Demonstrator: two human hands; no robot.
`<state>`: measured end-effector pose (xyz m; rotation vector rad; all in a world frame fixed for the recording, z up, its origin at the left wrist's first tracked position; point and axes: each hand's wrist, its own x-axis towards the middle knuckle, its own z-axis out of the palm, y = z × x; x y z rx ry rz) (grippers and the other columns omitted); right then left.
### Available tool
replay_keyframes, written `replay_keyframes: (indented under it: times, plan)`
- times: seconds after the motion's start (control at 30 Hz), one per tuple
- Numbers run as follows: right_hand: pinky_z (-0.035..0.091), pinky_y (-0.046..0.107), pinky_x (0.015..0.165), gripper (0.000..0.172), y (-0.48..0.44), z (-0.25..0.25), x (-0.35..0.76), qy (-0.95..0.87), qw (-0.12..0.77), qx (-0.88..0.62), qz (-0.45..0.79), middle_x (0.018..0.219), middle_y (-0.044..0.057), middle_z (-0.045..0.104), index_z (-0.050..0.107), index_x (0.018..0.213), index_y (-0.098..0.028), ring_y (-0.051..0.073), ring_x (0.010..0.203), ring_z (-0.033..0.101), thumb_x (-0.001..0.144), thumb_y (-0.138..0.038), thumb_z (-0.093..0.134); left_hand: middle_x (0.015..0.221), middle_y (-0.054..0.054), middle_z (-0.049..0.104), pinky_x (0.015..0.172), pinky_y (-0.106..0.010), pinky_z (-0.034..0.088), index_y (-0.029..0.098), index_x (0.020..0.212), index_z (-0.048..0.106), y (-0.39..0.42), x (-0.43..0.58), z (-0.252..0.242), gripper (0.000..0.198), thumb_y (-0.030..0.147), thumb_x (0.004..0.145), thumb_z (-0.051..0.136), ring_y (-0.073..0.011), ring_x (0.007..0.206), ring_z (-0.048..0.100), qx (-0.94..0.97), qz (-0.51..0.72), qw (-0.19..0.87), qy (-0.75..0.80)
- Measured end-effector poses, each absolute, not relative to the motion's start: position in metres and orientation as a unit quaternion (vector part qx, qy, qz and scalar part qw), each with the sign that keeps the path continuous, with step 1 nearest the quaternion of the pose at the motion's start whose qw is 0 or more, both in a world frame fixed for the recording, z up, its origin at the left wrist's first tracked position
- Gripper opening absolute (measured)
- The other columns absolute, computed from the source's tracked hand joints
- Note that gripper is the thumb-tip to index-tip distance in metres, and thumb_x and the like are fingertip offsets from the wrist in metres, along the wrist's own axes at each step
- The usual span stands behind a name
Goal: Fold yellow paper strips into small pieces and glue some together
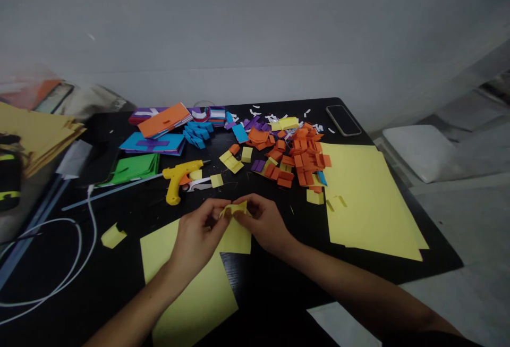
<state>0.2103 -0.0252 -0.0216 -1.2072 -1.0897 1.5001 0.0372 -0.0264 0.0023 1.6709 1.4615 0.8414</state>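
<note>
Between my left hand [201, 233] and my right hand [266, 223] is a small piece of yellow paper [235, 209], pinched from both sides with the thumbs on its near face. Its upper edge looks bent or folded; my fingers hide much of it. Just below the hands lies a yellow paper strip [236, 239], and I cannot tell whether it joins the held piece. Under my left forearm a large yellow sheet [191, 294] rests on the black table. A yellow glue gun [177, 179] and scissors [199, 185] lie beyond my left hand.
Folded orange pieces [306, 155] are heaped behind my right hand. Yellow sheets [366, 203] are stacked at right, with a phone [343, 120] behind them. Blue folded pieces [198, 133] and green paper [135, 168] sit at back left. A white cable [82, 235] loops at left.
</note>
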Motion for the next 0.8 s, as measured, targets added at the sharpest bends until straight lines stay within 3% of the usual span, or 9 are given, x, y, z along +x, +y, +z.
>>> replay_keyframes:
  times: [0.17, 0.47, 0.8]
  plan:
    - [0.053, 0.029, 0.072, 0.015, -0.0245, -0.02, 0.2105, -0.455, 0.446, -0.487, 0.598, 0.085, 0.002, 0.073, 0.068, 0.09, -0.018, 0.018, 0.079, 0.069, 0.079, -0.027, 0.073, 0.075, 0.0, 0.071, 0.058, -0.022, 0.048, 0.02, 0.102, 0.072, -0.0268, 0.0378, 0.0025, 0.02, 0.037, 0.093, 0.065, -0.0141, 0.062, 0.064, 0.663, 0.319, 0.374, 0.565]
    - [0.049, 0.027, 0.068, 0.016, -0.0269, -0.0205, 0.2067, -0.425, 0.456, -0.495, 0.605, 0.083, 0.0, 0.068, 0.066, 0.093, -0.019, 0.016, 0.076, 0.064, 0.078, -0.024, 0.071, 0.064, 0.007, 0.059, 0.05, -0.017, 0.043, 0.022, 0.107, 0.066, -0.031, 0.0405, -0.0043, 0.018, 0.032, 0.092, 0.066, -0.0104, 0.054, 0.057, 0.651, 0.348, 0.377, 0.56]
    - [0.047, 0.028, 0.07, 0.011, -0.0271, -0.0191, 0.2074, -0.477, 0.443, -0.51, 0.562, 0.082, 0.0, 0.067, 0.067, 0.09, -0.018, 0.017, 0.076, 0.061, 0.083, -0.028, 0.066, 0.069, 0.006, 0.065, 0.052, -0.017, 0.047, 0.023, 0.103, 0.064, -0.0326, 0.0445, 0.001, 0.012, 0.03, 0.093, 0.063, -0.0107, 0.057, 0.062, 0.676, 0.333, 0.36, 0.55]
